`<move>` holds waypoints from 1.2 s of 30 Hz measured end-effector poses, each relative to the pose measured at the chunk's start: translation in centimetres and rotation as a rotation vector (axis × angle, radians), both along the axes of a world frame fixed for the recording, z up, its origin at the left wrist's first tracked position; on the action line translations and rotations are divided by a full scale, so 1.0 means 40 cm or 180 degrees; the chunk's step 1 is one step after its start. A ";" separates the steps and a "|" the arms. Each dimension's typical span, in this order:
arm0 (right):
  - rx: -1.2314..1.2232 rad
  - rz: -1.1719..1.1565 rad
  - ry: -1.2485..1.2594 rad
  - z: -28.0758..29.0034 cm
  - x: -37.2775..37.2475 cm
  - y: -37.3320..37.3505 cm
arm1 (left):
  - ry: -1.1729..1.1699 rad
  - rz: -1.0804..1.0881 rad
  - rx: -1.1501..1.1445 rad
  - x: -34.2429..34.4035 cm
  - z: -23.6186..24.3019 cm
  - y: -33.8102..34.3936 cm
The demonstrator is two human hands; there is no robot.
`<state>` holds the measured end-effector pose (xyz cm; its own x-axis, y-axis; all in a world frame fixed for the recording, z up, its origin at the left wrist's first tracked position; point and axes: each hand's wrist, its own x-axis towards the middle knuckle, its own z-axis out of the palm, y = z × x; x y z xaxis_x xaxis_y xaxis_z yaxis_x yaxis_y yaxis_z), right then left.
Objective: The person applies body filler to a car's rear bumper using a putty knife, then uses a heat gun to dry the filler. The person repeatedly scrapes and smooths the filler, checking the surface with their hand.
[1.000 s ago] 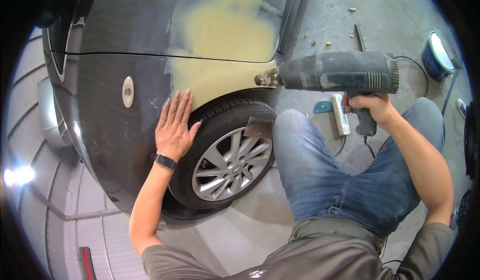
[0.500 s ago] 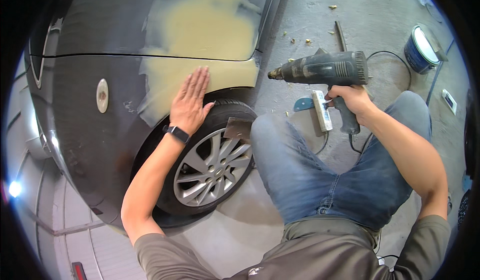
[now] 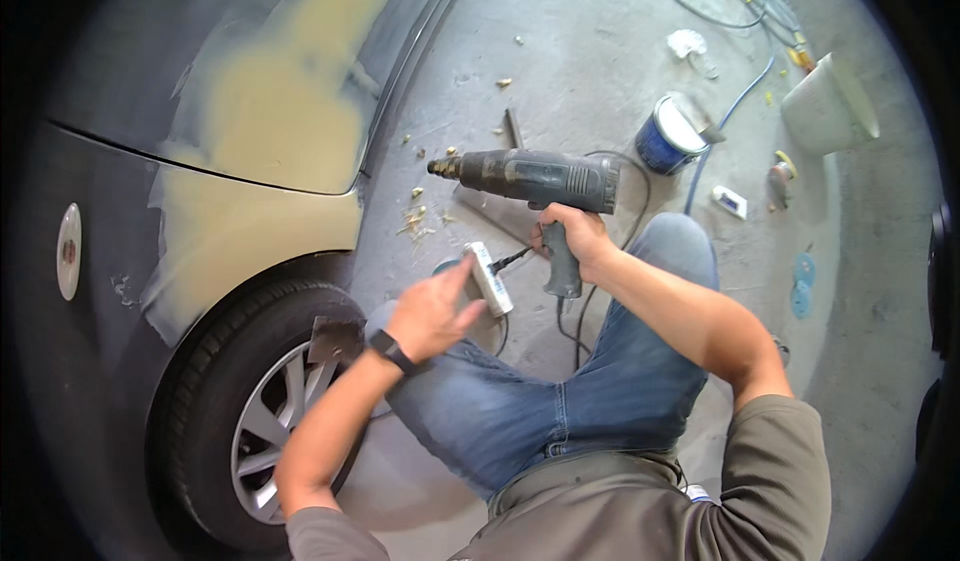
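My right hand (image 3: 575, 233) is wrapped round the handle of a dark grey heat gun (image 3: 535, 177). Its nozzle points left, toward the car, and a black cable hangs from the handle's end. My left hand (image 3: 437, 313), slightly blurred and holding nothing, is over my knee, with thumb and index finger apart. The index fingertip is at the upper end of a white power strip (image 3: 490, 283); whether it touches cannot be made out. A black plug and cable run into the strip's side. To the left, yellowish filler (image 3: 265, 216) covers part of the dark car's fender and door.
The car wheel (image 3: 270, 401) is close on my left, with a brown flat piece (image 3: 336, 341) by its rim. Farther off are a blue tin (image 3: 668, 141), a white bucket (image 3: 822, 111), a small white box (image 3: 730, 202) and coiled hoses (image 3: 745, 1). Yellowish scraps and cables lie on the floor.
My left hand has come off the filled fender and moved right, to the power strip. The view has swung right, showing more floor. My right hand still grips the heat gun.
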<state>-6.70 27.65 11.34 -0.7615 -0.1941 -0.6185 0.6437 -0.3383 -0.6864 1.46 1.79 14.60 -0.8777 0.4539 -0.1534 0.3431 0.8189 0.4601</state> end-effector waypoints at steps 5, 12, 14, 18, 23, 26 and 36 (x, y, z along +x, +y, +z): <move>0.0134 -0.0492 -0.0013 0.078 -0.028 -0.027 | -0.0968 0.0440 0.2235 -0.055 -0.038 0.253; 0.1503 0.0503 0.0596 0.273 -0.136 0.050 | -0.1666 0.0562 0.3369 -0.214 -0.025 0.321; 0.1791 0.1293 0.1352 0.291 -0.163 0.129 | -0.1176 0.0646 0.3506 -0.273 -0.081 0.321; 0.2805 0.1593 0.1953 0.226 -0.282 0.431 | -0.0295 0.0651 0.2256 -0.456 -0.292 0.253; 0.4441 0.0717 0.1101 -0.051 -0.469 0.790 | -0.0807 0.0759 0.1787 -0.686 -0.526 0.163; 0.5563 0.1034 0.1505 -0.196 -0.522 0.878 | -0.0933 0.0919 0.1196 -0.747 -0.604 0.154; 0.4227 0.1289 0.1090 -0.242 -0.600 0.966 | -0.0579 0.1129 0.0650 -0.840 -0.680 0.115</move>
